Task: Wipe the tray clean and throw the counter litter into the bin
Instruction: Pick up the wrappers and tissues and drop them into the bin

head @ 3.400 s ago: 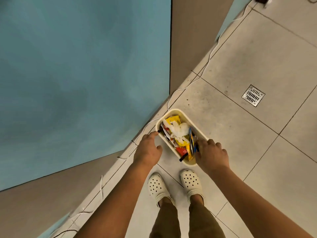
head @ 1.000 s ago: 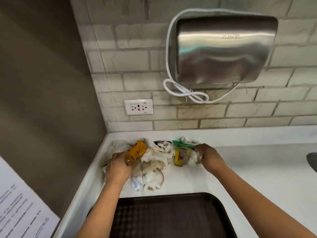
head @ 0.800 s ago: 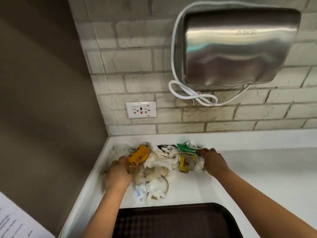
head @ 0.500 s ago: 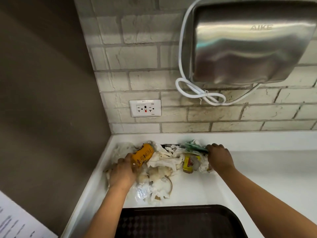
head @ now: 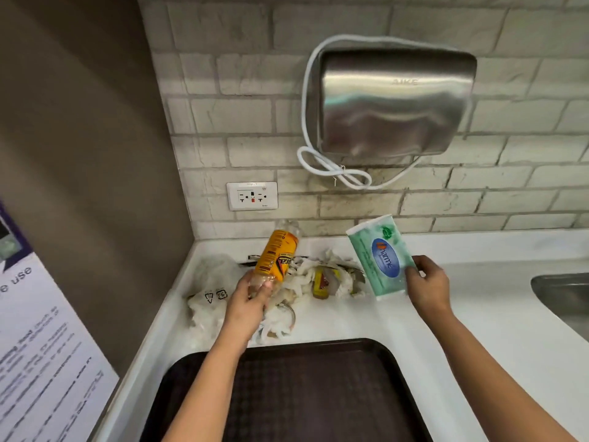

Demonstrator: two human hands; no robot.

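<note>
Bottle [head: 276,254] and tissue pack [head: 379,256] now raised off the litter [head: 306,282], fingers [head: 411,275] of each hand curled around one.

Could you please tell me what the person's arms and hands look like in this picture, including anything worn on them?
Both forearms are bare up to the frame's bottom edge: no sleeves, gloves, watch or bracelet show. The left hand and right hand carry no visible rings or markings. Fingernails look short and unpainted, though they are small in this view.
</note>
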